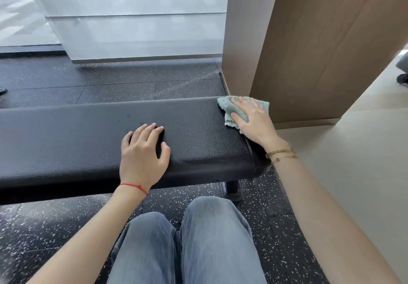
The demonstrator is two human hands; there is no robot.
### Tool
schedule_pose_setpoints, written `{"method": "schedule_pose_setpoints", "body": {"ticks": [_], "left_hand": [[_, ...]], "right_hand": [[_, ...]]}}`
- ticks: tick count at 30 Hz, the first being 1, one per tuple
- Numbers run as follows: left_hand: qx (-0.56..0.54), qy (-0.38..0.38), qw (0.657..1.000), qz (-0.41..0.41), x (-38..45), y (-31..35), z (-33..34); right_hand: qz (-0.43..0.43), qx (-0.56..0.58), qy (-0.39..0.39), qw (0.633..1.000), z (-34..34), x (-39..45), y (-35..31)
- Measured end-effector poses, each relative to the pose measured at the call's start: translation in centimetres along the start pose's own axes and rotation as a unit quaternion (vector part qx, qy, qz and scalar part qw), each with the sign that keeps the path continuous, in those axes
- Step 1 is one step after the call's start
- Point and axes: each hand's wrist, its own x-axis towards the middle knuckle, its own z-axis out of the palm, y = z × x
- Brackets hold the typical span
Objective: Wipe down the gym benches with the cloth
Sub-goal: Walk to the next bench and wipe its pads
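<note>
Nearest the camera are the person's knees in blue jeans [187, 244], just short of the bench [66, 142] and over speckled dark floor [44, 228]; the bench, a long black padded seat, runs across the view and serves as the landmark here. On its near half, toward its right end, the left hand [142, 153] lies flat with fingers spread wide, holding nothing, a red thread at the wrist; by my reading it braces the body rather than cleans. Farther along, at the bench's far right corner, the right hand [251, 120] presses open-palmed on the pale green cloth [231, 109], fingers splayed over it rather than curled round it; the cloth lies bunched on the padding, its edge reaching the corner; gold bracelets sit at that wrist. Beyond the bench's right end stands a brown panel [313, 51], close to the cloth; beyond the far edge lie more dark floor and a frosted glass wall [136, 18].

The step in hand looks like wiping this bench's top, started at the right end; most of the surface to the left seems yet to be covered. The next move probably calls for steady downward pressure while dragging the cloth leftward along the padding in overlapping passes; the left hand would have to lift clear of its path.
</note>
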Motion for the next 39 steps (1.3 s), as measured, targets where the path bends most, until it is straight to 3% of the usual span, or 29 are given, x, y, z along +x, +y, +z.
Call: {"method": "schedule_pose_setpoints", "body": {"ticks": [7,11,16,25,27,31,33,39], "left_hand": [[0.006,0.002,1.0,-0.004,-0.1,-0.2,0.1],[0.008,0.0,1.0,-0.007,0.0,0.1,0.2],[0.006,0.001,1.0,-0.007,0.0,0.1,0.1],[-0.009,-0.006,1.0,-0.007,-0.1,-0.2,-0.2],[-0.014,-0.005,1.0,-0.008,-0.1,-0.1,-0.4],[-0.01,0.026,1.0,-0.011,-0.5,-1.1,-1.6],[0.003,0.043,0.999,-0.021,-0.8,-2.6,-2.5],[0.04,0.06,0.991,-0.113,-1.7,-7.8,-3.0]], "right_hand": [[-0.063,0.024,0.031,0.997,-0.9,-10.7,-1.0],[-0.039,0.039,0.007,0.998,-0.9,-5.3,-0.3],[0.025,-0.057,-0.045,0.997,1.1,4.2,-1.6],[-0.17,0.001,-0.061,0.984,0.6,-8.5,-4.3],[-0.162,-0.006,-0.055,0.985,0.2,-7.3,-3.1],[-0.043,-0.053,-0.036,0.997,1.4,-0.5,-3.7],[-0.023,-0.077,-0.022,0.997,2.9,0.7,-5.9],[-0.196,-0.023,-0.063,0.978,5.2,-6.9,-11.4]]}}
